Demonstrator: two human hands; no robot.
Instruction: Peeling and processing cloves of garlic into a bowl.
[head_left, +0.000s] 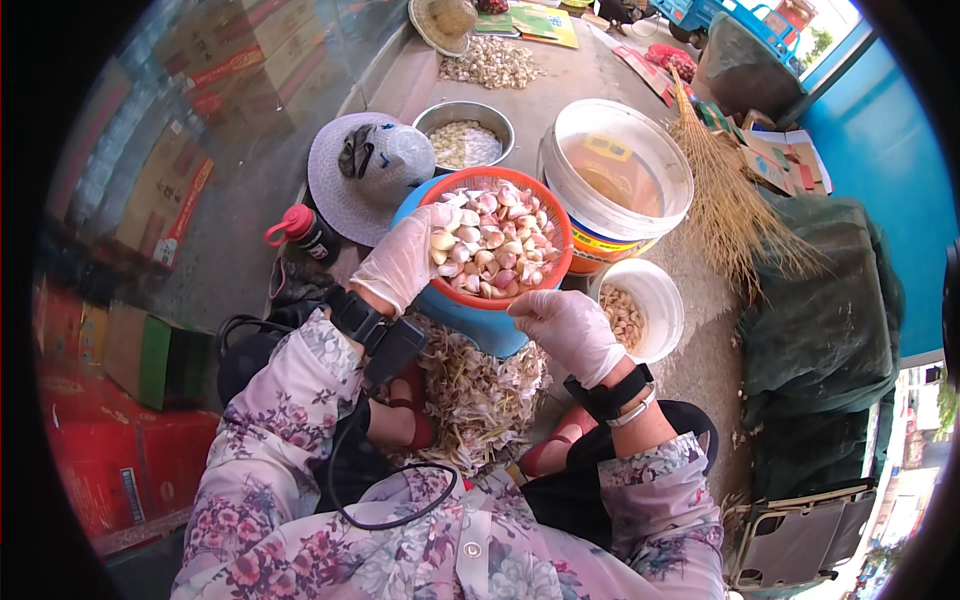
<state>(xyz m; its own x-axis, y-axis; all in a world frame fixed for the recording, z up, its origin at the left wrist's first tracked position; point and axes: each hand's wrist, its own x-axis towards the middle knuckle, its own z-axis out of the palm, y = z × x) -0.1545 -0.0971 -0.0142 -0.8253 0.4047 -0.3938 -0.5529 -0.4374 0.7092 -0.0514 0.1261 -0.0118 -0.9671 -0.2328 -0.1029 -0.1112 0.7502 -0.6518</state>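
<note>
A red plastic basket (564, 251) full of unpeeled garlic cloves (491, 238) sits on a blue plastic stool (504, 341) before me. My left hand (405, 255), in a thin translucent glove, reaches over the basket's left rim. Its fingertips are among the cloves; whether they grip one is hard to tell. Gloved as well, my right hand (566, 326) is at the basket's front right rim, fingers curled together, with nothing visible in them. Just right of it stands a small white bucket (667, 307) with loose cloves (621, 315) in it.
Garlic skins and stalks (480, 409) are heaped between my feet. Behind the basket are a metal bowl (508, 124) of peeled cloves and a large white bucket (679, 191). A straw hat (337, 150) and bottle (311, 232) are left; a twig broom (720, 180) leans right.
</note>
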